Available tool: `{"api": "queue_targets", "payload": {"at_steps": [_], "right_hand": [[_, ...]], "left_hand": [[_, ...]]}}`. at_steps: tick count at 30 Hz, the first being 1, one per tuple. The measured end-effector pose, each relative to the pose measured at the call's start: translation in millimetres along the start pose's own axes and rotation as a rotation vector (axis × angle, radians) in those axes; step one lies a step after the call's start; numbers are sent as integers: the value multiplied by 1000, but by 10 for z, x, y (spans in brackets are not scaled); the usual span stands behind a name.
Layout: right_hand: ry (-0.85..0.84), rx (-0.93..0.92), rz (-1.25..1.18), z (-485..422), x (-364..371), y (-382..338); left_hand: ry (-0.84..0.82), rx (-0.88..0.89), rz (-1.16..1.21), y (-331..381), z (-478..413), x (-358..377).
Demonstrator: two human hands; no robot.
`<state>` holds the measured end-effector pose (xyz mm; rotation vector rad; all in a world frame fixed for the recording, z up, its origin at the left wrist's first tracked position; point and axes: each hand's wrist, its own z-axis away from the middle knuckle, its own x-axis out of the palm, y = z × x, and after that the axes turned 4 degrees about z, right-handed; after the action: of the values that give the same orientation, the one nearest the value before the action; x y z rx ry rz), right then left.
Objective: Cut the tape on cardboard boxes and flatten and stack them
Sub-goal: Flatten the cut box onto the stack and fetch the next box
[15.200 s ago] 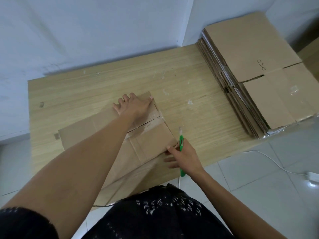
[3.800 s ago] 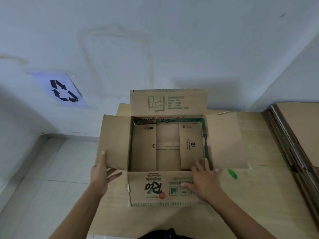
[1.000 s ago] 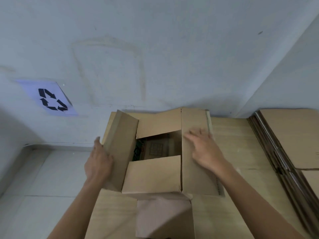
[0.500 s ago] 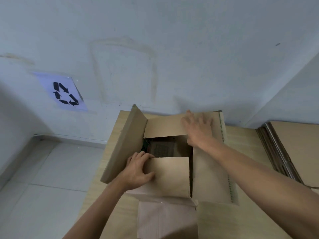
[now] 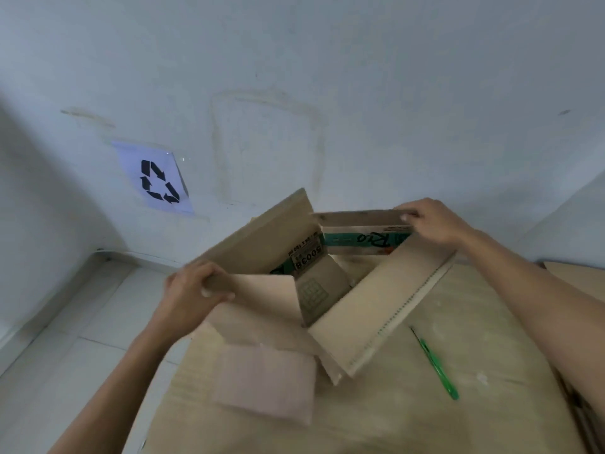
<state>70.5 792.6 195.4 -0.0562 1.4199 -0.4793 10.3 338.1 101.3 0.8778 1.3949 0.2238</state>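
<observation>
A brown cardboard box [image 5: 370, 319] with green "Rio" print inside stands skewed on the wooden table [image 5: 409, 417], its flaps loose and its walls slanted into a diamond shape. My left hand [image 5: 193, 290] grips the near-left flap edge, thumb on top. My right hand [image 5: 432, 221] grips the top edge of the far flap. A green box cutter [image 5: 437, 368] lies on the table right of the box, apart from both hands.
A white wall with a recycling-symbol sheet [image 5: 154, 178] rises behind the table. Tiled floor [image 5: 65, 339] lies to the left. The edge of a flattened cardboard stack [image 5: 576, 276] shows at the far right.
The box has been skewed from square into a diamond. My left hand moved out to the left flap edge and my right hand shifted to the far flap's top edge. The cutter came into sight.
</observation>
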Motion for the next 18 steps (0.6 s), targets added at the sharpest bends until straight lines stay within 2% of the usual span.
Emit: {"api": "queue_targets", "payload": {"at_steps": [3, 5, 6, 8, 11, 13, 18], "right_hand": [[76, 59, -113, 171, -203, 204], [104, 113, -245, 295, -209, 283], [116, 140, -322, 371, -170, 298], [158, 169, -462, 479, -28, 285], [213, 221, -609, 584, 260, 213], [240, 268, -637, 642, 434, 213], [277, 222, -346, 918, 629, 178]], "left_hand": [[350, -76, 38, -90, -170, -49], [571, -165, 203, 43, -281, -49], [623, -244, 306, 107, -350, 6], [553, -462, 542, 224, -472, 189], [174, -769, 1015, 419, -483, 598], [-24, -730, 1186, 624, -403, 746], [-85, -573, 1138, 622, -378, 751]]}}
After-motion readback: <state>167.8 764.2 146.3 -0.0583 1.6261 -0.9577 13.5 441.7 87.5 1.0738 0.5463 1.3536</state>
